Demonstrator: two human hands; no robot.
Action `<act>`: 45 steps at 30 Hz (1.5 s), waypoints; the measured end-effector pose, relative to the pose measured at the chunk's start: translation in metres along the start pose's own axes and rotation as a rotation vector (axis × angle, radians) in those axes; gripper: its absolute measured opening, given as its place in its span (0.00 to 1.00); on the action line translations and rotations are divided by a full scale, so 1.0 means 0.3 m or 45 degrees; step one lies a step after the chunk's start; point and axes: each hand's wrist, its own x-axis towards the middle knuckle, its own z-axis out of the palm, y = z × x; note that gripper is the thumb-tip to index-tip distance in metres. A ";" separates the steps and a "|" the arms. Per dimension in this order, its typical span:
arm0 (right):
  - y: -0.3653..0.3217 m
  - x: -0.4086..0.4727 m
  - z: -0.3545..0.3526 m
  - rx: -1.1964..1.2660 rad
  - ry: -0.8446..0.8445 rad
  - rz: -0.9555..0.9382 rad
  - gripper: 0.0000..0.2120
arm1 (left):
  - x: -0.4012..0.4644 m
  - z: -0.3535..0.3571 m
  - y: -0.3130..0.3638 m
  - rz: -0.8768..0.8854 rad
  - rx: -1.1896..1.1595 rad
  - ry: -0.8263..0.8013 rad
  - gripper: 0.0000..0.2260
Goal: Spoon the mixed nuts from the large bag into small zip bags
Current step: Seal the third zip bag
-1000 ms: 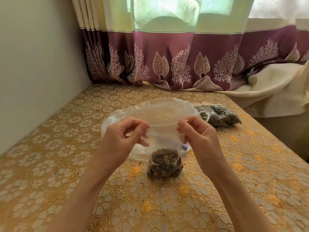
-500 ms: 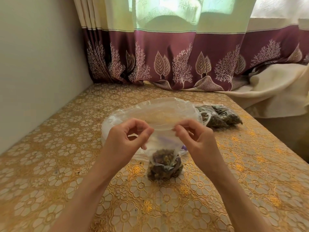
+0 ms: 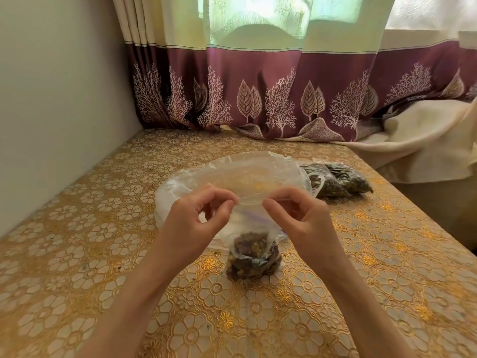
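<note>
- Zip bag (image 3: pixel 254 257), small and clear, standing upright on the bench (image 3: pixel 361 280) at centre, just in front of the large bag; lower part filled with mixed nuts (image 3: pixel 251 262), upper part empty film.
- Held up by its top edge between both hands, base resting on the gold floral cloth.
- Left hand (image 3: pixel 196 223): thumb and forefinger pressed together in a pinch grip on the top edge, left of middle; other fingers loosely curled behind.
- Right hand (image 3: pixel 296 220): same pinch grip on the top edge, right of middle, fingertips close to those of the left hand with a short stretch of film between.
- Neither hand spread; no spoon in either one, and none clearly visible anywhere.
- Judged step: pressing the zip strip shut along the top; whether any part is already sealed cannot be told through the clear film.
- Large bag (image 3: pixel 232 177): clear plastic, lying mostly flat and pale behind the hands, looking almost empty apart from a few crumbs; lower part hidden by the hands.
- Filled bags (image 3: pixel 340 180): at least two dark packed ones lying together at right rear, beside the large bag.
- Judged progress: late in the task, with this bag probably among the last; sealing it and setting it with the others left to do.
- Behind: maroon curtain (image 3: pixel 284 86) with leaf print, and a cream cloth (image 3: pixel 413 148) at right.
</note>
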 end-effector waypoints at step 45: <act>0.008 -0.011 0.029 0.156 -0.141 0.136 0.02 | -0.007 0.012 0.011 0.175 0.169 -0.119 0.11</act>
